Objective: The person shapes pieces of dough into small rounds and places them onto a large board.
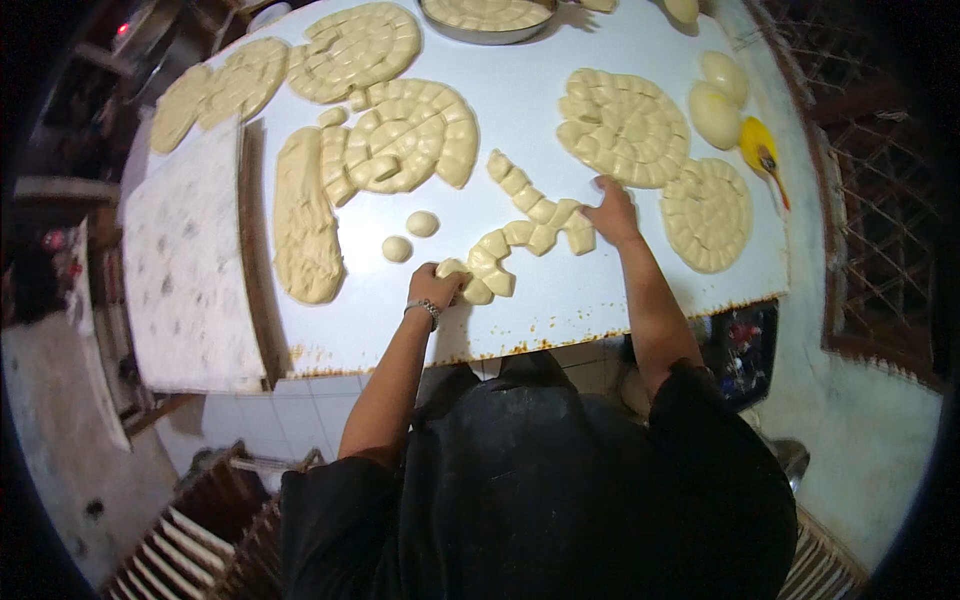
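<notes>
A curved row of cut dough pieces [518,235] lies in front of me on the white table. My left hand [438,287], with a bracelet at its wrist, is closed around a dough piece at the row's near left end. At the right end, my right hand [613,213] rests beside the dough pieces, thumb and fingers apart. Its fingertips reach close to a large spiral of cut dough [625,128]. Two small dough balls [409,236] sit behind my left hand. Further left lies a long uncut slab of dough [305,225].
More dough spirals [415,135] cover the table's far left, and a smaller round [706,215] lies at right. A round metal pan [487,35] stands at the far edge. Smooth dough balls [715,115] and a yellow bowl [758,145] holding a utensil are far right. A floury board [190,270] stands left.
</notes>
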Demonstrator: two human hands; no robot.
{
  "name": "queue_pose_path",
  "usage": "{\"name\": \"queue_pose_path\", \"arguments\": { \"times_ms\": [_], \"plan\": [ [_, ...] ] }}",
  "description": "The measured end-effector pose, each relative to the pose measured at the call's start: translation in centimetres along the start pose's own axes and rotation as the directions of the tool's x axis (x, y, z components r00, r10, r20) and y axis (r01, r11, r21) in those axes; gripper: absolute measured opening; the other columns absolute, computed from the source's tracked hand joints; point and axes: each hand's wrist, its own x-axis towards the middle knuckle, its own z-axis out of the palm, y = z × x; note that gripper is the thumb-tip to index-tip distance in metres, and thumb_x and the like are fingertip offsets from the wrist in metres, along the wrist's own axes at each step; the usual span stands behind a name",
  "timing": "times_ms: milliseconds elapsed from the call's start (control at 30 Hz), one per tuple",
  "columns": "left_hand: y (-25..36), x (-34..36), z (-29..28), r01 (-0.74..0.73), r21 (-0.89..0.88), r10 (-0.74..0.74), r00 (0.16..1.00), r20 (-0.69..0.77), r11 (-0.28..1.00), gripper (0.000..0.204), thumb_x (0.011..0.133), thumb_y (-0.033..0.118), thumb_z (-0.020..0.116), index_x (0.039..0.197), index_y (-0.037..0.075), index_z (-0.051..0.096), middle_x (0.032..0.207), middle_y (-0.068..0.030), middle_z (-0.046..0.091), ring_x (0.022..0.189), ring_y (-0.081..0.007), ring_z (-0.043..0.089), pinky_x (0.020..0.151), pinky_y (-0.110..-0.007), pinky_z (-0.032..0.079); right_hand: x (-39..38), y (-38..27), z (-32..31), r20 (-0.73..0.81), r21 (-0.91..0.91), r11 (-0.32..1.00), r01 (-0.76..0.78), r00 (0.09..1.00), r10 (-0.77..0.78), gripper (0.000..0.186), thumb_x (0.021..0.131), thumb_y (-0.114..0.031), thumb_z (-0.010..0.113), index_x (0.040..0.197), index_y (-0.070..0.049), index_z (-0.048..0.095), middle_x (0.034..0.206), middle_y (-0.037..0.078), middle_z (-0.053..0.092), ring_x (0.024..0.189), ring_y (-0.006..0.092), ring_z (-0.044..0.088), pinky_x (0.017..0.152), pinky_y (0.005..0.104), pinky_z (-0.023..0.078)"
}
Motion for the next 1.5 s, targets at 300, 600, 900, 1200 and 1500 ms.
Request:
{"name": "queue_pose_path", "arguments": {
  "times_ms": [300,600,900,1200,1500],
  "plan": [
    [-9.2,-8.3,-1.9,-0.227,-0.63,-0.077,0.905,-0.418,0.743,0.035,0.101,0.013,0.064,0.134,0.005,0.054,0.113,-0.0154,0.074,0.088,-0.0244,0.076,0.073,-0.039,0.065,-14.5,-16.8,3.5,0.242,0.298,0.585,0.754,0.534,-0.81,0.031,0.094,-0.011,0.066,0.124,-0.007,0.071,0.129,0.016,0.069,0.119,0.0378,0.064,0.098,0.0528,0.053],
    [-15.6,-11.6,-8.9,-0.292,0.724,0.605,0.767,-0.212,0.625,0.047,0.093,0.047,0.068,0.123,0.011,0.063,0.127,-0.0193,0.058,0.122,-0.0416,0.052,0.102,-0.058,0.038,-20.3,-23.4,7.3,0.498,0.192,0.751,0.632,0.596,-0.63,0.043,0.083,-0.027,0.08,0.12,-0.006,0.069,0.118,0.016,0.069,0.116,0.0379,0.064,0.098,0.0479,0.051],
    [-17.9,-9.2,-13.3,-0.548,0.645,0.748,0.661,-0.056,0.533,0.027,0.093,0.041,0.075,0.103,0.017,0.075,0.114,-0.0112,0.065,0.11,-0.0331,0.06,0.091,-0.051,0.046,-20.9,-20.0,13.9,0.442,0.434,0.575,0.693,0.392,-0.807,0.027,0.082,-0.034,0.086,0.092,-0.013,0.073,0.108,0.007,0.065,0.119,0.0326,0.057,0.1,0.0507,0.046],
    [-18.4,-7.0,-14.9,-0.57,0.542,0.612,0.781,0.123,0.618,0.032,0.089,0.039,0.078,0.101,0.009,0.071,0.106,-0.0143,0.066,0.1,-0.0385,0.061,0.086,-0.056,0.045,-15.3,-22.8,13.5,0.822,0.167,0.773,0.612,0.347,-0.452,0.02,0.086,-0.021,0.083,0.1,-0.014,0.071,0.112,0.006,0.068,0.117,0.0345,0.059,0.098,0.0537,0.043],
    [-17.2,-7.7,-12.2,-0.421,0.679,0.704,0.68,-0.203,0.602,0.027,0.09,0.037,0.079,0.091,0.011,0.071,0.104,-0.0107,0.067,0.104,-0.0353,0.06,0.089,-0.054,0.046,-12.5,-19.2,14.4,0.139,0.282,0.641,0.714,0.631,-0.764,0.03,0.085,-0.029,0.087,0.101,-0.011,0.069,0.11,0.007,0.067,0.114,0.0329,0.058,0.096,0.0505,0.044]
  ]
}}
